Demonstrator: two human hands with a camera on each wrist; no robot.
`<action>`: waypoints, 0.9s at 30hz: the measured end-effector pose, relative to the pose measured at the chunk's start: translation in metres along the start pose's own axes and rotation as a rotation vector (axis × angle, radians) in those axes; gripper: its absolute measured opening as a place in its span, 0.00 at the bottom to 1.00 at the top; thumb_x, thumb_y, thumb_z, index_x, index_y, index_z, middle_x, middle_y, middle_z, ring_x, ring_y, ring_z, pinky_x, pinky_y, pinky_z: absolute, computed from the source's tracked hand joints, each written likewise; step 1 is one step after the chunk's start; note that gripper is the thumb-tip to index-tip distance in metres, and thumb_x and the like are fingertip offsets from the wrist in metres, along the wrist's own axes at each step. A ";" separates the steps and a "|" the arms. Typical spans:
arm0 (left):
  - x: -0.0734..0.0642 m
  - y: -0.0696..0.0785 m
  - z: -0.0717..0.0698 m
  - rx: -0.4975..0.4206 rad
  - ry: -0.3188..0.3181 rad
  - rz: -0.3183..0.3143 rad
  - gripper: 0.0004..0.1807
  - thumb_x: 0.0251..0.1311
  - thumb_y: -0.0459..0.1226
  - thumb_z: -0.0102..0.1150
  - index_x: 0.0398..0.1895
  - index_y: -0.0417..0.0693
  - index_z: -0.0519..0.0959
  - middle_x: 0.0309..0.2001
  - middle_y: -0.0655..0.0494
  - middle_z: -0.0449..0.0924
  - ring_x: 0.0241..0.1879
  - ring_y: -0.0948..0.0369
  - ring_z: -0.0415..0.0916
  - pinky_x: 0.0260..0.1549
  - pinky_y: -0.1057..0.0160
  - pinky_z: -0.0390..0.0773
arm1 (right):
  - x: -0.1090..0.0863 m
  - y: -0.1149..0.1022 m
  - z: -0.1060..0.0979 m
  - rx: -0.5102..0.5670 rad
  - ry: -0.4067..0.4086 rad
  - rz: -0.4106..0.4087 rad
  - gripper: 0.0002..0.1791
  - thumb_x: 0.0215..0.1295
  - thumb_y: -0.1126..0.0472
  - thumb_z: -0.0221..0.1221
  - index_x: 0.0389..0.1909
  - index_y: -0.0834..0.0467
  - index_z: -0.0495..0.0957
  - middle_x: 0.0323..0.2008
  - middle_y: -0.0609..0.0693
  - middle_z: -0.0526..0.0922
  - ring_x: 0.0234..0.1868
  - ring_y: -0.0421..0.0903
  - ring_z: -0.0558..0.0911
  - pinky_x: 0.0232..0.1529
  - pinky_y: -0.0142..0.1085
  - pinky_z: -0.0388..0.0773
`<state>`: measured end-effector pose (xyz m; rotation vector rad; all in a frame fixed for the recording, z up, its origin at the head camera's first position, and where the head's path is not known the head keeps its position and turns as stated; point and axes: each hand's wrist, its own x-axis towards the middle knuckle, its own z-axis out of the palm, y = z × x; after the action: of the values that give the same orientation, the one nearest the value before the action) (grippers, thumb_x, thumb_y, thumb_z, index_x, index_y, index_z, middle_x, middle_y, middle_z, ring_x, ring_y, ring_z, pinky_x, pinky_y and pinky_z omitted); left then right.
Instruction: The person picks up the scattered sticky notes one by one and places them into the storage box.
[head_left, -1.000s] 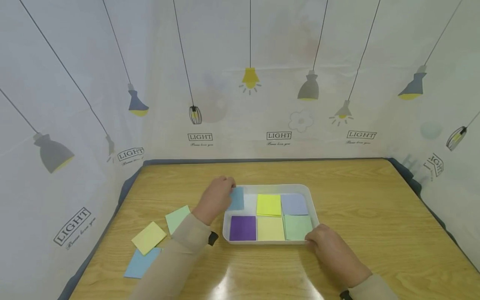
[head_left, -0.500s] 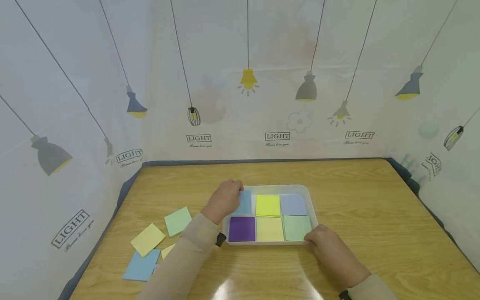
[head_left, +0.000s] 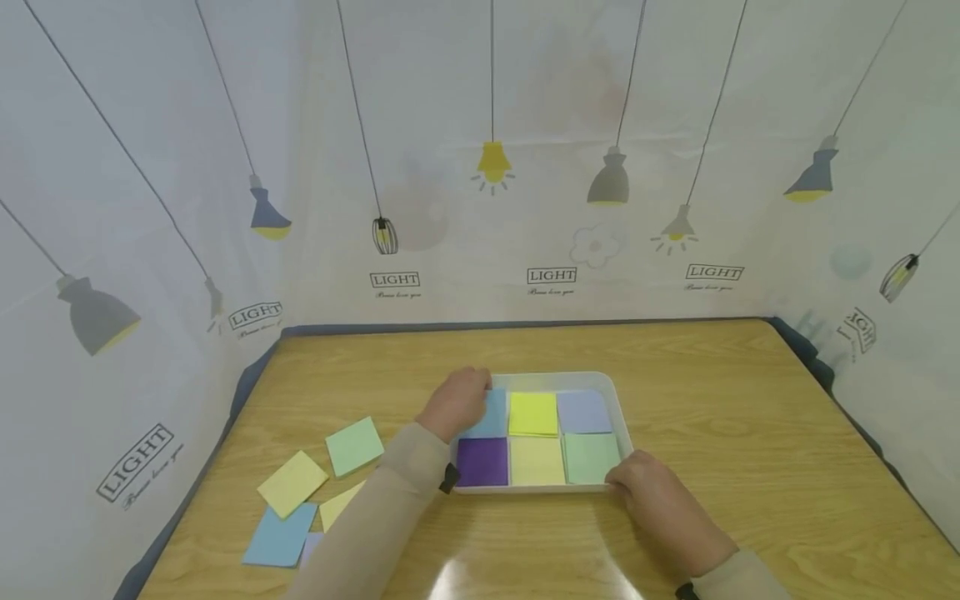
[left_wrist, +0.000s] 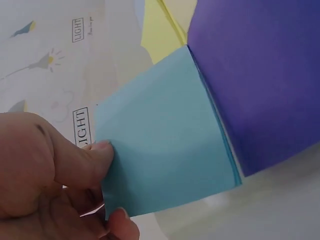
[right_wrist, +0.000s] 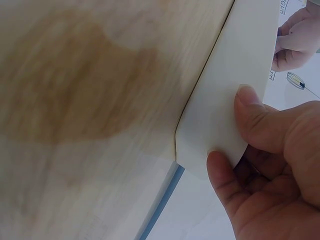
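My left hand [head_left: 456, 403] pinches a light-blue stack of square paper [left_wrist: 160, 135] by its left edge, thumb on top. The stack is at the back left of a white tray [head_left: 555, 382], behind a purple square [head_left: 482, 462]; whether it rests on the bottom cannot be told. Bright yellow paper [head_left: 533, 414] and lavender paper [head_left: 585, 412] fill the rest of that row. Cream paper [head_left: 537, 462] and mint-green paper [head_left: 592, 458] lie in front. At the tray's front right corner, my right hand [head_left: 663, 504] grips the wall, thumb outside [right_wrist: 250, 102].
Left on the wooden table [head_left: 720, 400] lie a mint-green stack [head_left: 355, 447], a cream stack [head_left: 292, 484] and a blue stack [head_left: 280, 535]. My left sleeve partly covers another cream stack [head_left: 337, 505] and a lavender one [head_left: 310, 547]. A lamp-printed cloth [head_left: 465, 225] encloses the table.
My left hand has moved right and slightly nearer, bringing the blue paper further into the tray's back left. More paper shows beside my left sleeve. The right hand keeps its grip.
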<state>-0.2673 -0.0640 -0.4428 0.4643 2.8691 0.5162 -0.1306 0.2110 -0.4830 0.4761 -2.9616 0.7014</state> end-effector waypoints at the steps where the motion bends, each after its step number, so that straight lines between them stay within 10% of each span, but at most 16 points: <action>1: 0.001 -0.001 0.001 0.005 -0.006 -0.007 0.14 0.72 0.30 0.50 0.56 0.41 0.78 0.54 0.45 0.80 0.57 0.49 0.78 0.58 0.53 0.79 | 0.000 0.000 0.001 0.001 -0.002 -0.001 0.08 0.64 0.67 0.64 0.27 0.53 0.86 0.28 0.41 0.81 0.34 0.36 0.75 0.37 0.32 0.80; 27: 0.019 0.002 0.010 -0.003 -0.022 -0.066 0.16 0.70 0.30 0.50 0.57 0.42 0.79 0.53 0.46 0.81 0.54 0.51 0.78 0.58 0.52 0.79 | 0.001 0.003 0.000 0.006 -0.019 -0.017 0.10 0.66 0.66 0.63 0.26 0.52 0.85 0.27 0.40 0.80 0.33 0.35 0.73 0.34 0.30 0.78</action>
<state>-0.2817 -0.0524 -0.4539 0.3713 2.8509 0.5008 -0.1322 0.2128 -0.4843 0.5110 -2.9699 0.7083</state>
